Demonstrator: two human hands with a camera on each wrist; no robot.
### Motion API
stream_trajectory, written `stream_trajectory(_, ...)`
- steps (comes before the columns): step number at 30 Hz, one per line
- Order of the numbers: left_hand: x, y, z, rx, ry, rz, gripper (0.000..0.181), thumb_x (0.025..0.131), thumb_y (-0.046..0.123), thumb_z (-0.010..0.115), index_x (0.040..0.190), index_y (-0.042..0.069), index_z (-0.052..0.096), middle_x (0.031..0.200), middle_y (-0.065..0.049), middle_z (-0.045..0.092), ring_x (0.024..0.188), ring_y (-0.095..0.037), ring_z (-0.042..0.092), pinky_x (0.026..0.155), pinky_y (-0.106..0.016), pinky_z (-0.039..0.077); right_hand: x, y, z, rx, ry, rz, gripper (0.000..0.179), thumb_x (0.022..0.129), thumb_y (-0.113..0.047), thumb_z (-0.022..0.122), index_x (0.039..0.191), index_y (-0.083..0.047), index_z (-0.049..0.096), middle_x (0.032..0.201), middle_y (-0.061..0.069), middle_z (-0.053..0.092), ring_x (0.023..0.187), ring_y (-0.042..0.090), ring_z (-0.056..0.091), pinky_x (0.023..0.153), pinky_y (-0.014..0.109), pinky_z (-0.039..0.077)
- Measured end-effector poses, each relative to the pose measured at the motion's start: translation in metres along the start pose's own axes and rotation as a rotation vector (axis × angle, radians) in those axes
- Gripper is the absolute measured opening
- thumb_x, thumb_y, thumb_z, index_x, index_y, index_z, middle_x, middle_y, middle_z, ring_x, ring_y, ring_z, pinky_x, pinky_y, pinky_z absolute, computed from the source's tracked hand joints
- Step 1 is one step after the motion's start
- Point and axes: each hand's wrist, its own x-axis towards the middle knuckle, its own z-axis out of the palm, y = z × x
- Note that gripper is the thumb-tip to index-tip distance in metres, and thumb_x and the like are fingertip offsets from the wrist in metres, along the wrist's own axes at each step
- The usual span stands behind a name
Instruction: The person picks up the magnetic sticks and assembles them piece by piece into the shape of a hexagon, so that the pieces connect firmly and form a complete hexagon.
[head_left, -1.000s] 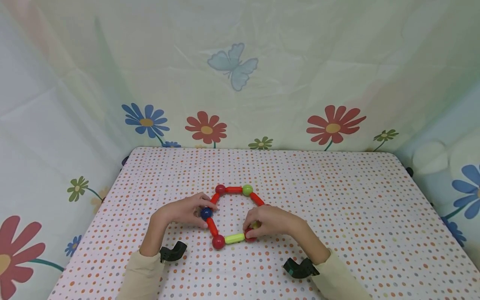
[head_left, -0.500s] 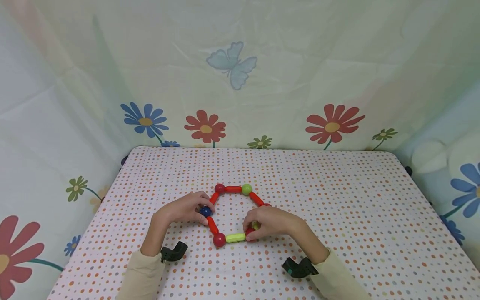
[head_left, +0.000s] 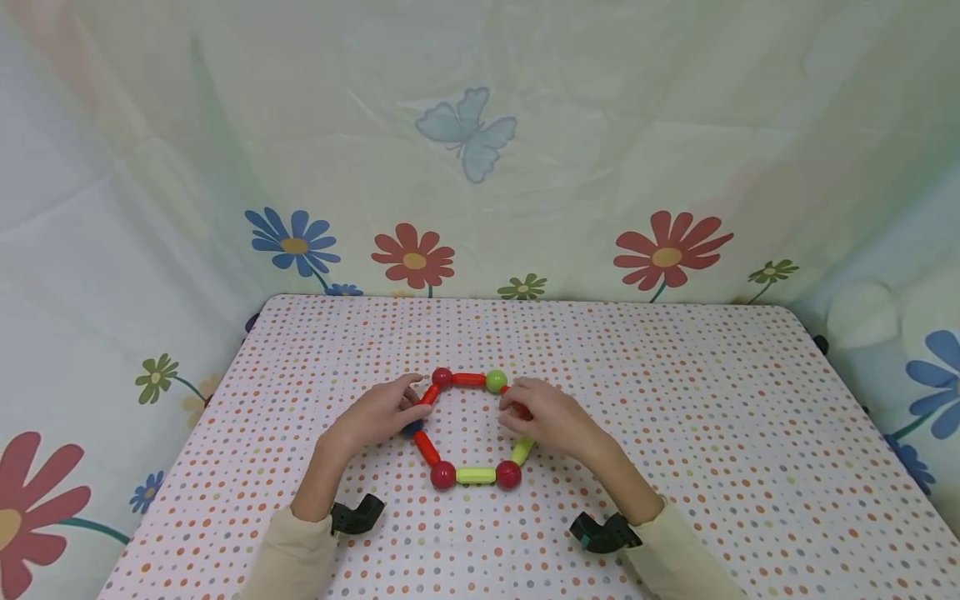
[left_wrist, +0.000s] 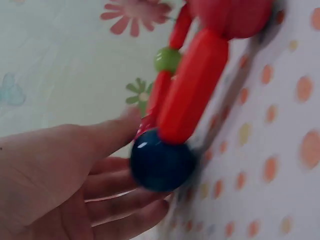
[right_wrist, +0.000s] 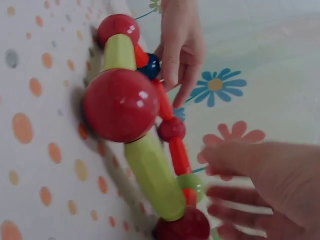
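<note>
A closed six-sided ring of balls and rods lies on the table in the head view. Its blue ball (left_wrist: 162, 160) is at the left, partly covered by my left hand (head_left: 375, 415), whose fingers are loosely spread beside it. My right hand (head_left: 553, 417) hovers over the ring's right corner, fingers loose and apart from the red ball (right_wrist: 184, 226) there. Red balls (head_left: 443, 475) mark the near corners, joined by a yellow-green rod (head_left: 476, 476). A green ball (head_left: 496, 382) and another red ball (head_left: 442, 378) form the far side with a red rod (head_left: 468, 380) between.
The table (head_left: 675, 375) wears a white cover with coloured dots. Behind and at both sides hangs a curtain (head_left: 570, 150) printed with flowers and a butterfly. Dark wrist devices (head_left: 604, 533) sit by both cuffs.
My right hand has let go of the near-right red ball and moved up to the right corner. My left hand's fingers have loosened and shifted slightly at the blue ball.
</note>
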Motion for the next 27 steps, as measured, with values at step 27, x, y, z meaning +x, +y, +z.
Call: stream_trajectory(27,0.006,0.02,0.035,0.114,0.178,-0.01,0.053,0.092,0.025,0.066,0.141,0.015,0.05,0.09,0.0,0.06,0.07,-0.012,0.051,0.057,-0.024,0.043,0.014,0.025,0.028,0.115,0.177,0.347,0.049,0.092,-0.022,0.064,0.137,-0.009,0.051,0.083,0.004,0.061,0.061,0.013,0.047,0.052,0.025,0.038)
